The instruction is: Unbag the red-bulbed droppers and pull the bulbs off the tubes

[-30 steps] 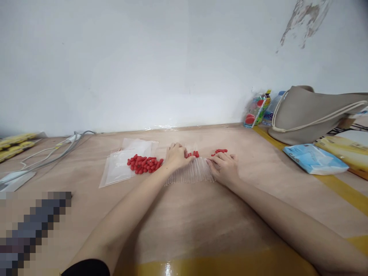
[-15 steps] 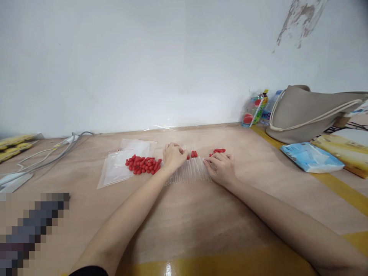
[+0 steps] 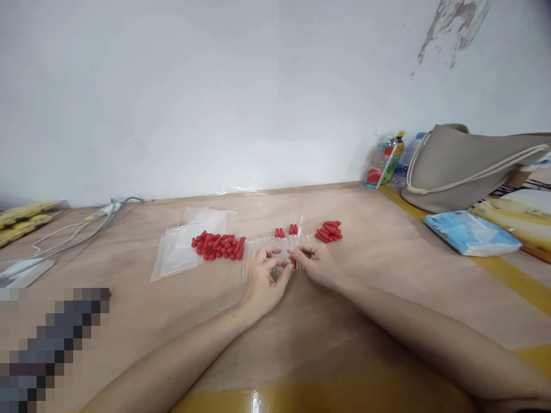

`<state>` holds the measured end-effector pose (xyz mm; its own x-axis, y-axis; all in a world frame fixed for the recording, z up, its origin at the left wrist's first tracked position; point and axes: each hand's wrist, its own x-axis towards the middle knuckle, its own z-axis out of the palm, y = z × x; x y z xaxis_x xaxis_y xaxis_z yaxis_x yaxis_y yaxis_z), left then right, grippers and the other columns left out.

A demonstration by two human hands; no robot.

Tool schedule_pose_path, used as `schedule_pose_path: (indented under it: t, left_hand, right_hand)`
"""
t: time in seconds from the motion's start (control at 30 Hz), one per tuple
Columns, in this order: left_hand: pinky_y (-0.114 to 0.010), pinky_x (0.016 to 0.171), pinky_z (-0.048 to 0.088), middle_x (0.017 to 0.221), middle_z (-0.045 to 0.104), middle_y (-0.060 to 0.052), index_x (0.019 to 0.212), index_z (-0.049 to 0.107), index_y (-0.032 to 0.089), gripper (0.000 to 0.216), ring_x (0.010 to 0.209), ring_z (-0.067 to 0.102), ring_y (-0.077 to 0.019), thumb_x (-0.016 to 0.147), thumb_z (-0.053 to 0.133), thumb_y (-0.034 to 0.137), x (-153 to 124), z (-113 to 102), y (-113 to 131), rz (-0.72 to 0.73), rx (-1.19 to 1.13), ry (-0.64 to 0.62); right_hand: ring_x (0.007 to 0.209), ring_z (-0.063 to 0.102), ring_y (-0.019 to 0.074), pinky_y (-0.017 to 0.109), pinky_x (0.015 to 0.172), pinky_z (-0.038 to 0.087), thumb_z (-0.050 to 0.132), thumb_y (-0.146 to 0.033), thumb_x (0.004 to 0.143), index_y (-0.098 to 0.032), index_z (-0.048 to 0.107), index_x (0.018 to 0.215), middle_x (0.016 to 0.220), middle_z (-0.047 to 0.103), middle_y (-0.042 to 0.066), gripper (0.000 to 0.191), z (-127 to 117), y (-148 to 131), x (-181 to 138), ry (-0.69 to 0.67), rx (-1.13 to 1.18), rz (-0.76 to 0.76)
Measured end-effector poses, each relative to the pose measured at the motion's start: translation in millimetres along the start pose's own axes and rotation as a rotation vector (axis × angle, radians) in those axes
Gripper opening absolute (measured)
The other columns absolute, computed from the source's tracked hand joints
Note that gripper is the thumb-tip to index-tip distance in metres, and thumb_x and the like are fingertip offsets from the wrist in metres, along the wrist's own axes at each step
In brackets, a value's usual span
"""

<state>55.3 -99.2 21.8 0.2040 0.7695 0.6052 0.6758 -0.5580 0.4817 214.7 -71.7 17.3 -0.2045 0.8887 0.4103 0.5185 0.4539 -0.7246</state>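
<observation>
My right hand (image 3: pixel 316 261) pinches a clear dropper tube (image 3: pixel 300 225), which points up and away from me. A red rubber bulb (image 3: pixel 293 261) sits at the tube's near end, between both hands. At that bulb, the thumb and forefinger of my left hand (image 3: pixel 267 281) close together; fingers partly hide the contact. Under and around the hands lies a row of clear tubes (image 3: pixel 253 248), side by side. Just beyond the row are two pairs of red bulbs (image 3: pixel 279 232) with tubes attached, bulb ends toward me.
A large heap of red bulbs (image 3: pixel 215 245) lies left, partly on clear plastic bags (image 3: pixel 174 252). A smaller heap (image 3: pixel 329 231) is at right. Farther right are a blue tissue pack (image 3: pixel 471 232), drink bottles (image 3: pixel 385 160) and a grey bag (image 3: pixel 465 166). Cables (image 3: pixel 92 232) run at left.
My left hand has come back toward me from the far side of the row to the red bulb. My right hand has moved left from the small heap and now holds a tube.
</observation>
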Motion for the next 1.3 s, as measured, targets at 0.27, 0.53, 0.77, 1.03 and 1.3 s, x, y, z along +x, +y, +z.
schedule_pose_path:
  t: [0.27, 0.53, 0.77, 1.03, 1.3]
  left_hand:
    - [-0.043, 0.094, 0.032, 0.121, 0.054, -0.008, 0.111, 0.054, 0.025, 0.032, 0.111, 0.047, -0.0248, 0.079, 0.056, 0.028, 11, -14, -20, 0.463, 0.448, 0.147]
    - [-0.038, 0.090, 0.035, 0.091, 0.066, -0.001, 0.089, 0.060, 0.020, 0.015, 0.092, 0.057, -0.0184, 0.083, 0.049, 0.013, 12, -13, -27, 0.700, 0.535, 0.060]
    - [-0.032, 0.079, 0.037, 0.072, 0.062, 0.000, 0.079, 0.056, 0.015, 0.011, 0.076, 0.057, -0.0132, 0.085, 0.048, 0.018, 0, -11, -28, 0.639, 0.481, -0.074]
    - [-0.036, 0.090, 0.031, 0.078, 0.065, -0.002, 0.083, 0.056, 0.016, 0.011, 0.086, 0.059, -0.0139, 0.086, 0.045, 0.015, -6, -11, -29, 0.609, 0.375, -0.053]
    - [-0.036, 0.091, 0.030, 0.080, 0.066, -0.003, 0.084, 0.057, 0.016, 0.011, 0.088, 0.060, -0.0145, 0.085, 0.046, 0.014, -11, -16, -28, 0.576, 0.328, -0.047]
  right_hand:
    - [0.069, 0.047, 0.0145, 0.032, 0.070, 0.024, 0.043, -0.028, 0.087, -0.022, 0.064, 0.083, 0.070, 0.062, 0.001, 0.022, -16, -5, -5, 0.145, -0.520, -0.299]
    - [0.069, 0.045, 0.0129, 0.034, 0.079, 0.022, 0.047, -0.025, 0.086, -0.020, 0.063, 0.086, 0.064, 0.058, -0.001, 0.016, -12, 10, -9, 0.104, -0.655, -0.680]
    - [0.065, 0.046, 0.0106, 0.034, 0.078, 0.023, 0.054, -0.026, 0.083, -0.019, 0.061, 0.074, 0.056, 0.057, -0.004, 0.013, -12, 11, -15, 0.173, -0.644, -0.793]
    - [0.071, 0.051, 0.0087, 0.033, 0.078, 0.022, 0.056, -0.025, 0.082, -0.023, 0.062, 0.084, 0.064, 0.063, -0.006, 0.006, -12, 15, -18, 0.233, -0.694, -0.866]
    - [0.078, 0.055, 0.0085, 0.032, 0.078, 0.025, 0.058, -0.020, 0.081, -0.025, 0.063, 0.087, 0.072, 0.067, -0.008, 0.009, -18, 14, -18, 0.289, -0.737, -0.979]
